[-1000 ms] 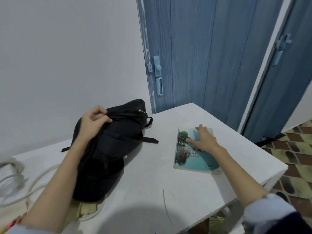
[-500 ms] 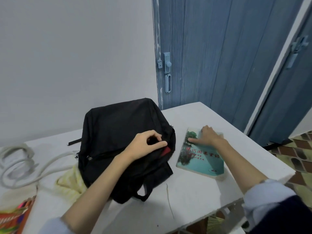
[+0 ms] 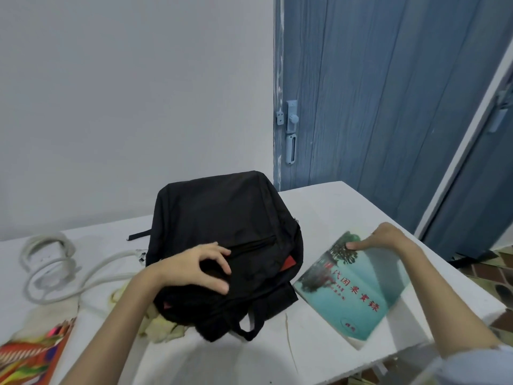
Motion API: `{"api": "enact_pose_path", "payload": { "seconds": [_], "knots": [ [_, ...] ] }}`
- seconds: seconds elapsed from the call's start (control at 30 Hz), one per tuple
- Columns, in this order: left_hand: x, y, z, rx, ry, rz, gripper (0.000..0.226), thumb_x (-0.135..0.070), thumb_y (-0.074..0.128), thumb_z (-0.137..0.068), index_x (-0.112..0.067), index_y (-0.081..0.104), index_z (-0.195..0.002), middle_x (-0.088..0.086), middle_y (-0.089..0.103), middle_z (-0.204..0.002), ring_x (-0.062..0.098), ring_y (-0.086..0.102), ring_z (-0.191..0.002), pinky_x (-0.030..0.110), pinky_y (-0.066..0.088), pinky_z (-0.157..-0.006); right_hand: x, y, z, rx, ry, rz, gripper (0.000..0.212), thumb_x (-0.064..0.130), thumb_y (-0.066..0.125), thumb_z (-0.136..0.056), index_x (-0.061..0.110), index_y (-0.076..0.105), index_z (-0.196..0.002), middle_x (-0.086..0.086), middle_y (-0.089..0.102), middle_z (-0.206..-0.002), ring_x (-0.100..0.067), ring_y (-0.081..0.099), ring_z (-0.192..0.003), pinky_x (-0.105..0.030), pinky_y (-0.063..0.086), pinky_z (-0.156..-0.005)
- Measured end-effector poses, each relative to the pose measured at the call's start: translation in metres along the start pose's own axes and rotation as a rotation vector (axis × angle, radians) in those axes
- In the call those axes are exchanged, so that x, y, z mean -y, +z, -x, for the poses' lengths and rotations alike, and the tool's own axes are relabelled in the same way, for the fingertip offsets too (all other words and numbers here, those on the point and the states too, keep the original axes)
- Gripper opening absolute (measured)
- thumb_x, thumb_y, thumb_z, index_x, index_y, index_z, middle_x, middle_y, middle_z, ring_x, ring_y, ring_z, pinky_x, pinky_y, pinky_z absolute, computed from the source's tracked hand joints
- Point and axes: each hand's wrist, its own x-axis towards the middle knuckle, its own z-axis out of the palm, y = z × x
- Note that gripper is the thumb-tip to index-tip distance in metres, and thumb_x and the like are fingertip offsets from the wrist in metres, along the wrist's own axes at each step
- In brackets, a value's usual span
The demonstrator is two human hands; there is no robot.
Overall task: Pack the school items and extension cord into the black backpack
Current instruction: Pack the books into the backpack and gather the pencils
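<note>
Under left hand (image 3: 194,269): backpack (image 3: 222,226), fabric pinched, mouth not visibly open.
Right hand (image 3: 384,240): pinching book (image 3: 352,287), tilted, may slip.
Left of hands: cord (image 3: 50,262), could snag bench (image 3: 319,207).

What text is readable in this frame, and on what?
Book cover, large red title: "代园果黄绿" is my best reading; it is motion-blurred and its first character is hidden.
Book cover, smaller red line under the title: too blurred to read.
Book cover, small red mark in an oval near the lower corner: too small to read.
Pencil box at lower left: colourful print, no legible text.
Backpack, red tag: no readable text.
</note>
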Motion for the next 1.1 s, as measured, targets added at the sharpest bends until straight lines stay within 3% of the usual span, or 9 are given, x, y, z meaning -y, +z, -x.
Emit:
{"api": "enact_pose_path", "payload": {
  "seconds": [0.1, 0.23, 0.33, 0.47, 0.67, 0.77, 0.87, 0.97, 1.1],
  "knots": [
    [-0.004, 0.001, 0.005, 0.224, -0.045, -0.14, 0.039, -0.047, 0.082, -0.054, -0.043, 0.065, -0.089, -0.028, 0.034, -0.14, -0.014, 0.01, -0.131, 0.02, 0.011, -0.111, 0.003, -0.018, 0.015, 0.023, -0.107, -0.142, 0.07, 0.038, 0.084, -0.065, -0.004, 0.056, -0.114, -0.007, 0.057, -0.11, -0.028, 0.054, -0.109, -0.03, 0.041, -0.088],
    [0.001, -0.008, 0.001, 0.1, -0.022, -0.016, 0.027, -0.018, 0.08, -0.07, -0.039, 0.066, -0.06, -0.016, 0.058, -0.121, -0.007, 0.045, -0.117, 0.011, 0.028, -0.098, 0.009, -0.032, 0.032, 0.003, -0.31, -0.305, 0.031, 0.025, 0.076, -0.076, 0.008, 0.066, -0.099, -0.013, 0.067, -0.104, -0.025, 0.062, -0.087, -0.033, 0.045, -0.079],
    [-0.002, -0.025, 0.0, -0.487, -0.035, -0.082, 0.017, -0.014, 0.079, -0.072, -0.027, 0.067, -0.071, -0.009, 0.061, -0.084, 0.014, 0.057, -0.081, 0.014, 0.039, -0.072, 0.016, -0.037, 0.042, -0.095, -0.446, -0.317, 0.014, 0.031, 0.074, -0.077, 0.023, 0.068, -0.087, -0.004, 0.071, -0.095, -0.024, 0.065, -0.088, -0.041, 0.049, -0.085],
    [-0.016, -0.035, -0.007, -1.17, -0.111, -0.321, 0.014, -0.009, 0.061, -0.085, -0.008, 0.065, -0.098, 0.012, 0.063, -0.079, 0.036, 0.059, -0.082, 0.037, 0.042, -0.073, 0.028, -0.057, 0.061, -0.29, -0.519, -0.309, 0.012, 0.039, 0.071, -0.072, 0.034, 0.066, -0.081, 0.01, 0.069, -0.09, -0.018, 0.063, -0.089, -0.044, 0.049, -0.087],
    [0.011, 0.001, -0.014, -0.779, 0.036, -0.245, 0.077, -0.041, 0.071, -0.076, -0.011, 0.034, -0.137, 0.001, 0.058, -0.092, 0.022, 0.055, -0.088, 0.035, 0.045, -0.085, 0.034, -0.073, 0.083, -0.372, -0.496, -0.778, 0.007, 0.023, 0.072, -0.077, 0.019, 0.067, -0.079, -0.003, 0.068, -0.077, -0.021, 0.059, -0.068, -0.03, 0.046, -0.07],
    [0.03, 0.011, -0.006, -0.694, -0.045, -0.572, 0.115, -0.057, 0.08, -0.054, -0.016, 0.023, -0.145, -0.002, 0.049, -0.129, 0.019, 0.044, -0.125, 0.04, 0.02, -0.112, 0.038, -0.058, 0.083, -0.192, -0.414, -0.85, 0.011, 0.02, 0.07, -0.08, 0.012, 0.067, -0.087, -0.007, 0.068, -0.071, -0.024, 0.058, -0.063, -0.03, 0.047, -0.062],
    [0.049, 0.009, -0.002, -0.655, -0.027, -0.769, 0.106, -0.049, 0.085, -0.049, -0.014, 0.04, -0.138, 0.002, 0.045, -0.142, 0.022, 0.04, -0.133, 0.059, 0.028, -0.107, 0.04, -0.033, 0.082, 0.085, -0.359, -0.85, 0.019, 0.02, 0.065, -0.085, 0.008, 0.063, -0.099, -0.014, 0.07, -0.084, -0.028, 0.063, -0.07, -0.036, 0.05, -0.072],
    [0.055, -0.005, -0.003, -0.676, 0.089, -0.784, 0.073, -0.034, 0.084, -0.061, -0.01, 0.055, -0.124, 0.01, 0.062, -0.123, 0.028, 0.062, -0.11, 0.044, 0.058, -0.074, 0.044, -0.007, 0.082, 0.353, -0.348, -0.866, 0.04, 0.028, 0.073, -0.071, 0.008, 0.062, -0.103, -0.013, 0.073, -0.091, -0.029, 0.068, -0.076, -0.039, 0.054, -0.075],
    [0.028, -0.04, -0.006, -0.963, 0.088, -0.594, 0.04, -0.025, 0.059, -0.086, -0.008, 0.059, -0.122, 0.013, 0.067, -0.113, 0.034, 0.065, -0.096, 0.044, 0.052, -0.076, 0.052, 0.019, 0.086, 0.668, -0.316, -0.946, 0.072, 0.025, 0.09, -0.044, -0.005, 0.066, -0.105, -0.022, 0.07, -0.101, -0.029, 0.071, -0.078, -0.034, 0.059, -0.062]
  ]
}}
